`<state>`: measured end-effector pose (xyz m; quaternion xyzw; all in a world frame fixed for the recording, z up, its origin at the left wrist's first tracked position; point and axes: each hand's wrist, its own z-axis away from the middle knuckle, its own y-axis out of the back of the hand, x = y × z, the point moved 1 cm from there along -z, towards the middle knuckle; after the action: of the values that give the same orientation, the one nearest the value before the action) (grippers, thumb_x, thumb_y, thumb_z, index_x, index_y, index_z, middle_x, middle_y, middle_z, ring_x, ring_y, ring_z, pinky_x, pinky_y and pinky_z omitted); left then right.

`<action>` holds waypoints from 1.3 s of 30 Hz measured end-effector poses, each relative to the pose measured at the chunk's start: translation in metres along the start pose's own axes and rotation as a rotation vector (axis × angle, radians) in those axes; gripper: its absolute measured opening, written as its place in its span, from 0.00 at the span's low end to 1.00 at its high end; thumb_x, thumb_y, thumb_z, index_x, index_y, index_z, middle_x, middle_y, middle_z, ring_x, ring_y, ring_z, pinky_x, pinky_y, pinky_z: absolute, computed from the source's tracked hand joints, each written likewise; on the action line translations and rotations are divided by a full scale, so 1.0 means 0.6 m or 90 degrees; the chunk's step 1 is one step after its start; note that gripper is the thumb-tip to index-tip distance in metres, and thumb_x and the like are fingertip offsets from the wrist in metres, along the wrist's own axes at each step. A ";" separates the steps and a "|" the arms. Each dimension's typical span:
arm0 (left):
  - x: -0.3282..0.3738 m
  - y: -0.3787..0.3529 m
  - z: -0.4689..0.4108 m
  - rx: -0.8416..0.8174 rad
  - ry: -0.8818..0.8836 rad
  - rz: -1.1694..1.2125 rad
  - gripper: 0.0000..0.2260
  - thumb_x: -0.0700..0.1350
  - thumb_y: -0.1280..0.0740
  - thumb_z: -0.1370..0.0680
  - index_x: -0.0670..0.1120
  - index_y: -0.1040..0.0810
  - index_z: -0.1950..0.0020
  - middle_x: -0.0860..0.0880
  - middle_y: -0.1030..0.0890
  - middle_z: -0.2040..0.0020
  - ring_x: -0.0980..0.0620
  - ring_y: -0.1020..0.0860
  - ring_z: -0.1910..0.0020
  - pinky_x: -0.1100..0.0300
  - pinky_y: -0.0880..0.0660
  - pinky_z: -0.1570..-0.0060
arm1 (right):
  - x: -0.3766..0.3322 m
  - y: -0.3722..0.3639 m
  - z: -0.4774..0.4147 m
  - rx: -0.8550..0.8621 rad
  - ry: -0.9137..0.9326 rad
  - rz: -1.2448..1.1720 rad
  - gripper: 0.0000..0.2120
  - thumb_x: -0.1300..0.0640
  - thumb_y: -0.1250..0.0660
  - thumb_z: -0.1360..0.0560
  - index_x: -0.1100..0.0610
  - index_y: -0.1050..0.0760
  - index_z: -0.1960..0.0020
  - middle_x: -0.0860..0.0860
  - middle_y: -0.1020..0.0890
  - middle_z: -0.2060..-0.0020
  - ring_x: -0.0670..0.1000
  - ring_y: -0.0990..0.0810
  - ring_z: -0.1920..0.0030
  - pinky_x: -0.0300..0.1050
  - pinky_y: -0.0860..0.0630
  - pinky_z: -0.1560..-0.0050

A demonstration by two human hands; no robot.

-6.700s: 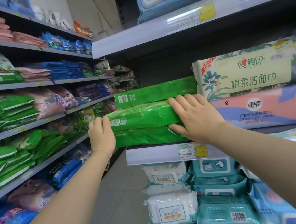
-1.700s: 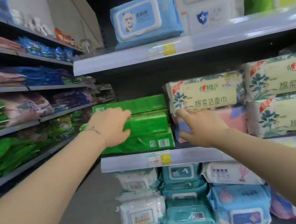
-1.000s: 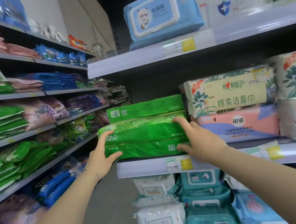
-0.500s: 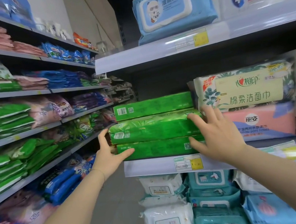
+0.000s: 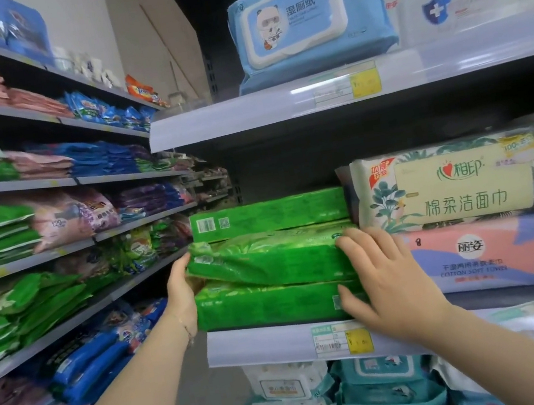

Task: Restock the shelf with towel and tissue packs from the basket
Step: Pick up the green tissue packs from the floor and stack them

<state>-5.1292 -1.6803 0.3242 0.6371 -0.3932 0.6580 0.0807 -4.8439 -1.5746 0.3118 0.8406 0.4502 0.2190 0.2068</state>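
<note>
1. Head view, hands. Our left hand (image 5: 180, 295) stood edge-on against the left end of the green stack. Its fingers (image 5: 183, 263) were straight and close together, reaching up to the end of the middle green pack (image 5: 267, 257). We could not tell where the thumb lay.
2. Our right hand (image 5: 385, 281) lay flat on the near face of the stack at its right end. The fingers were straight and slightly spread, with the fingertips on the middle green pack and the thumb (image 5: 345, 298) against the bottom green pack (image 5: 266, 303). Neither hand curled round anything.
3. Head view, packs. Three green packs lay flat, one on another, at the left end of the middle shelf (image 5: 262, 345). The top green pack (image 5: 267, 214) showed a barcode near its left end.
4. Each pack's long axis ran left to right along the shelf's near edge, with a long narrow side facing us. The middle pack's left end stuck out a little further left than that of the pack above it.
5. Just right of the stack sat a cream floral pack (image 5: 457, 184) on a pink pack (image 5: 484, 253), both touching or nearly touching the green ones.
6. A blue wipes pack (image 5: 307, 19) lay on the upper shelf (image 5: 245, 115). White and teal wipes packs (image 5: 385, 378) filled the level below.
</note>
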 end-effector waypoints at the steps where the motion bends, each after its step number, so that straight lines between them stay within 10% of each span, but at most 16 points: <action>1: -0.001 -0.005 0.006 -0.008 0.012 -0.009 0.21 0.53 0.43 0.20 0.43 0.14 0.59 0.42 0.16 0.62 0.44 0.17 0.63 0.50 0.23 0.53 | -0.001 -0.001 0.000 0.004 0.003 -0.002 0.26 0.46 0.40 0.29 0.60 0.33 0.37 0.56 0.26 0.41 0.59 0.29 0.42 0.54 0.32 0.45; 6: 0.004 -0.014 0.037 -0.015 -0.039 -0.079 0.18 0.53 0.46 0.19 0.45 0.21 0.52 0.42 0.18 0.57 0.46 0.21 0.59 0.57 0.23 0.64 | -0.002 -0.006 0.001 0.003 -0.002 -0.001 0.26 0.46 0.41 0.29 0.62 0.34 0.37 0.59 0.25 0.42 0.62 0.28 0.43 0.57 0.30 0.45; 10: 0.000 -0.014 0.047 -0.017 -0.084 -0.189 0.23 0.59 0.44 0.21 0.46 0.25 0.34 0.44 0.24 0.36 0.46 0.27 0.37 0.48 0.32 0.34 | -0.002 -0.008 0.001 0.004 -0.003 0.004 0.27 0.46 0.41 0.28 0.64 0.33 0.38 0.60 0.25 0.43 0.63 0.28 0.44 0.57 0.31 0.45; 15: -0.001 -0.010 0.042 -0.058 -0.137 -0.447 0.21 0.49 0.49 0.17 0.51 0.42 0.23 0.49 0.34 0.27 0.48 0.34 0.30 0.57 0.35 0.35 | -0.005 -0.010 0.000 -0.004 -0.007 0.027 0.27 0.46 0.43 0.28 0.64 0.33 0.38 0.61 0.25 0.43 0.63 0.28 0.45 0.59 0.28 0.47; 19: -0.003 -0.004 0.058 0.056 -0.327 -0.629 0.19 0.45 0.47 0.18 0.50 0.36 0.26 0.39 0.21 0.43 0.38 0.23 0.51 0.54 0.31 0.60 | -0.006 -0.005 0.000 -0.012 -0.017 0.055 0.27 0.44 0.44 0.28 0.63 0.33 0.38 0.60 0.24 0.43 0.62 0.28 0.45 0.58 0.29 0.49; 26: 0.005 -0.003 0.108 0.052 -0.631 -0.971 0.25 0.54 0.53 0.22 0.55 0.42 0.24 0.53 0.45 0.22 0.51 0.45 0.25 0.49 0.44 0.37 | -0.009 0.015 0.001 -0.048 -0.016 0.092 0.30 0.42 0.45 0.29 0.58 0.33 0.33 0.58 0.23 0.41 0.60 0.26 0.45 0.55 0.29 0.52; 39: 0.040 0.009 0.120 -0.012 -0.488 -1.197 0.29 0.66 0.55 0.23 0.57 0.46 0.24 0.55 0.40 0.25 0.51 0.44 0.26 0.49 0.40 0.35 | 0.001 0.055 -0.020 -0.115 0.030 0.161 0.28 0.42 0.44 0.33 0.55 0.32 0.37 0.53 0.21 0.52 0.56 0.23 0.53 0.56 0.26 0.53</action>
<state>-5.0808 -1.7383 0.3346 0.8558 0.2629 0.0759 0.4390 -4.8283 -1.5887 0.3397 0.8633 0.3239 0.3021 0.2418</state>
